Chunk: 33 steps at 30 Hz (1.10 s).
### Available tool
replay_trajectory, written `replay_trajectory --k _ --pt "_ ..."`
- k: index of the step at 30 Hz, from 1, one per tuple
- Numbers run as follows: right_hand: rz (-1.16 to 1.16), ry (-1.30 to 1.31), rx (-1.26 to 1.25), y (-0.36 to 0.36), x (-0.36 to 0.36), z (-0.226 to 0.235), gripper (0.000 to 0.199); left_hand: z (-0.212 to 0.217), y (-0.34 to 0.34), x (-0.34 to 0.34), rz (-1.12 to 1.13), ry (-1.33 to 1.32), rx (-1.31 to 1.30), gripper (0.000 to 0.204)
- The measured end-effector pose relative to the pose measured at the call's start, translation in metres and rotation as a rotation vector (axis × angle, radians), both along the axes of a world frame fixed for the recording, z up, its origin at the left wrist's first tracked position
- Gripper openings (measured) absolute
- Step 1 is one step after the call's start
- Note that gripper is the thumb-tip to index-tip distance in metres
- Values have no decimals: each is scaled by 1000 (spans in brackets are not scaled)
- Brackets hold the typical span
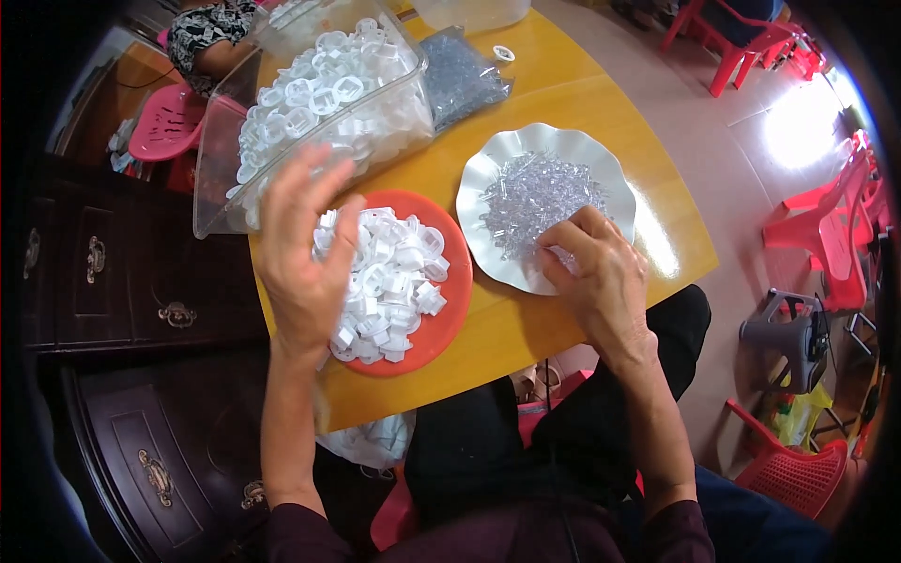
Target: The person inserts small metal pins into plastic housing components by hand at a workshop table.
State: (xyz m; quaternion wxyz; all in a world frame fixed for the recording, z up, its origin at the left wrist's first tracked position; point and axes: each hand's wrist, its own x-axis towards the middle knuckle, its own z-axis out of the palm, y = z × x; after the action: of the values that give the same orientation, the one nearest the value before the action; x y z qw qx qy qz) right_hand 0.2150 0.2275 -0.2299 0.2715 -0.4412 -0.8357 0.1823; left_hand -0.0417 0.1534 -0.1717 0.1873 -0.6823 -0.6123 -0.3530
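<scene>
Left hand (302, 246) open over white clips (387, 281) on red plate (449, 324); right hand (601, 272) pinching clear bits (535, 199), white dish (488, 159)

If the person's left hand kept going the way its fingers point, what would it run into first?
The left hand points up and away, over the orange plate of white plastic pieces. Straight on, it would likely meet the clear plastic tub of white rings first, though its height above the table is unclear.
</scene>
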Motion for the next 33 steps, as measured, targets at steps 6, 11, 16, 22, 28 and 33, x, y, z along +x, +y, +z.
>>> replay_trajectory --k 6,11,16,22,28,33 --pt "-54 160 -228 11 9 12 12 -18 -27 33 -121 -175 -137 27" --pt "-69 178 -251 17 14 19 14 -25 -37 47 -186 -252 -217 25" --pt "-11 375 -254 20 18 14 13 -28 -40 60 -219 -321 -250 26" --pt "-18 624 -653 24 17 13 17 -33 -37 73 -292 -351 -247 27" --pt "-3 598 -671 28 18 10 13 -37 -37 78 -325 -371 -232 27" --pt "-5 625 -654 25 18 14 15 -38 -39 80 -324 -385 -238 26"
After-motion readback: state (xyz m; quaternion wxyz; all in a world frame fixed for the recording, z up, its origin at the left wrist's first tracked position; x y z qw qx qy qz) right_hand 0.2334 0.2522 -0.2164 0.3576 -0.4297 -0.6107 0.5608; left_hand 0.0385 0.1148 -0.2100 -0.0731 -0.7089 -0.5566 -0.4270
